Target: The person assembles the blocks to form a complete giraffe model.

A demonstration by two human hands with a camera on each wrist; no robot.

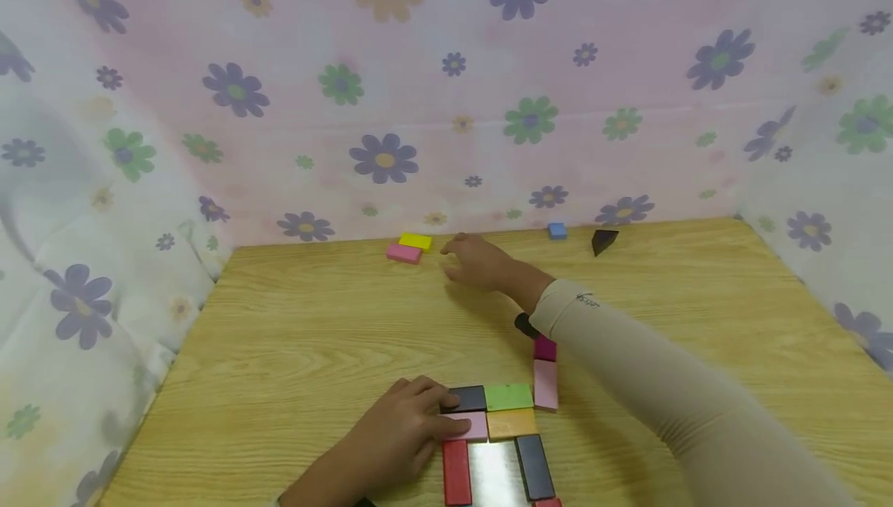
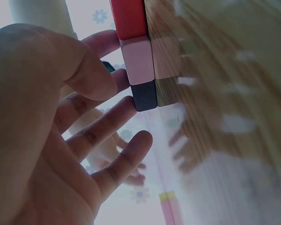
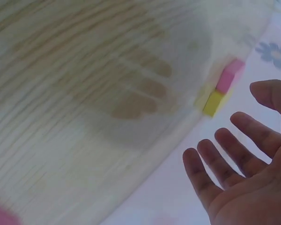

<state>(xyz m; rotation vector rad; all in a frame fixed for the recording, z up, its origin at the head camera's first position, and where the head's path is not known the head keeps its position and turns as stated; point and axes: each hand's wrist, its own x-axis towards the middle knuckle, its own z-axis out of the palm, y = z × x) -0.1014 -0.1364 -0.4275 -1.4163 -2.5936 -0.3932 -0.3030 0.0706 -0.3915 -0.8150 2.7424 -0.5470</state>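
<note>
My left hand [image 1: 401, 429] rests at the left edge of a block layout, its fingertips touching a black block [image 1: 470, 398] and a light pink block [image 1: 478, 423]. To their right lie a green block [image 1: 509, 396] and an orange block [image 1: 512, 423]. A red block [image 1: 456, 476] and a dark grey block [image 1: 535, 468] run toward me below them. Farther out, my right hand [image 1: 477, 263] reaches over the table with spread fingers and holds nothing. It is nearest to a yellow block [image 1: 415, 241] and a pink block [image 1: 404, 253], apart from both.
By the back edge sit a small blue block [image 1: 556, 231] and a black wedge-like block [image 1: 604, 240]. Another pink block [image 1: 546, 384] and a magenta block [image 1: 546, 348] form a column beside the right sleeve [image 1: 649, 367]. A flowered cloth [image 1: 418, 88] hangs behind the wooden table [image 1: 300, 321].
</note>
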